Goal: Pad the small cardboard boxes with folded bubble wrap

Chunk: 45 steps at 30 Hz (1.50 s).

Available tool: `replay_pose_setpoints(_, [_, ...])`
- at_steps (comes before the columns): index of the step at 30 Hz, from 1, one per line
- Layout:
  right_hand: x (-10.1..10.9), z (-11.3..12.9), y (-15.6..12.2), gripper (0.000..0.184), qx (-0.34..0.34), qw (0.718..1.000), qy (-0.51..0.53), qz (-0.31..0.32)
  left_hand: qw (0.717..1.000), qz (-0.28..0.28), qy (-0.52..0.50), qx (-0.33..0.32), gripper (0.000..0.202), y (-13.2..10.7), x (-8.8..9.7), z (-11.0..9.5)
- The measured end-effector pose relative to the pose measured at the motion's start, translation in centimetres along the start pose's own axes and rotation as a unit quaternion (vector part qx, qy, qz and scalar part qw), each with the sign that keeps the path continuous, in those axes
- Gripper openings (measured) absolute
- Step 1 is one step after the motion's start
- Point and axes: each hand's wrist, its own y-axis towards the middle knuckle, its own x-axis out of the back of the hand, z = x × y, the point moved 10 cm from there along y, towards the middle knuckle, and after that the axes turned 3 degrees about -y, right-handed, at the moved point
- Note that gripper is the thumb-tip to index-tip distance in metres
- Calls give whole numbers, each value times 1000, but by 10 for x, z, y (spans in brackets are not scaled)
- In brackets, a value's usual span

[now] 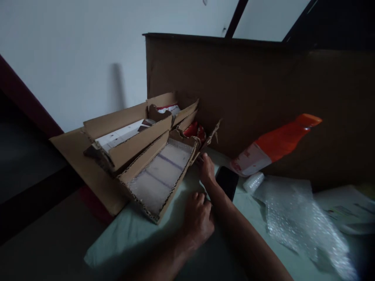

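My right hand (pixel 206 170) reaches forward across a pale green cloth (pixel 131 234) and touches the near corner of a torn-open cardboard box (pixel 140 162). Its fingers are bunched together at the ragged edge. The box holds something flat in bubble wrap (pixel 159 177). My left hand (pixel 197 218) rests knuckles-up on the cloth beside my right forearm, fingers curled under, and nothing shows in them. A black phone (pixel 227 182) lies just right of my right wrist.
A second open cardboard box (pixel 133 144) with white cartons (pixel 121 136) sits behind the first. A big brown cardboard sheet (pixel 263 86) stands at the back. An orange and white package (pixel 278 146) leans on it. Loose bubble wrap (pixel 299 218) and papers (pixel 345 210) lie right.
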Motion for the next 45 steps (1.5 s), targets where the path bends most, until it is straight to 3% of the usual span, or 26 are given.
replay_pose_setpoints(3, [12, 9, -32, 58, -36, 999, -19, 8, 1000, -25, -13, -14, 21, 1, 2, 0])
replay_pose_setpoints(6, [29, 39, -68, 45, -49, 997, -45, 25, 997, -55, -35, -44, 23, 2, 4, -2])
replay_pose_setpoints(9, [20, 86, -117, 31, -23, 984, -108, 142, 994, -71, -57, -60, 19, 1, 9, -1])
replay_pose_setpoints(11, [-12, 117, -166, 28, 26, 936, -162, 311, 993, -75, -67, -63, 18, -1, 13, -1])
replay_pose_setpoints(13, [-47, 142, -222, 23, 102, 856, -198, 468, 994, -72, -58, -63, 16, -3, 17, -4])
replay_pose_setpoints(15, [-71, 155, -259, 22, 170, 801, -226, 528, 995, -66, -39, -64, 16, -4, 20, -7])
replay_pose_setpoints(16, [-79, 157, -267, 24, 190, 793, -239, 527, 995, -64, -31, -64, 17, -4, 22, -9])
replay_pose_setpoints(21, [-98, 141, -259, 27, 185, 822, -254, 475, 995, -69, -13, -67, 22, -5, 23, -14])
replay_pose_setpoints(26, [-93, 136, -259, 31, 200, 821, -251, 472, 996, -68, 0, -65, 22, -4, 22, -11])
replay_pose_setpoints(29, [-79, 133, -262, 28, 187, 836, -239, 458, 996, -57, 6, -68, 22, -3, 17, -9])
replay_pose_setpoints(35, [-31, 141, -272, 18, 174, 878, -193, 403, 997, -36, 8, -66, 21, -2, 3, 1])
replay_pose_setpoints(40, [30, 148, -269, 18, 157, 933, -160, 281, 996, -38, 19, -80, 25, -2, -1, 5])
replay_pose_setpoints(43, [71, 133, -260, 17, 149, 939, -214, 226, 994, -50, 32, -92, 26, -4, 2, 4])
replay_pose_setpoints(45, [101, 118, -245, 18, 145, 926, -292, 188, 993, -58, 40, -99, 27, -5, 4, 2])
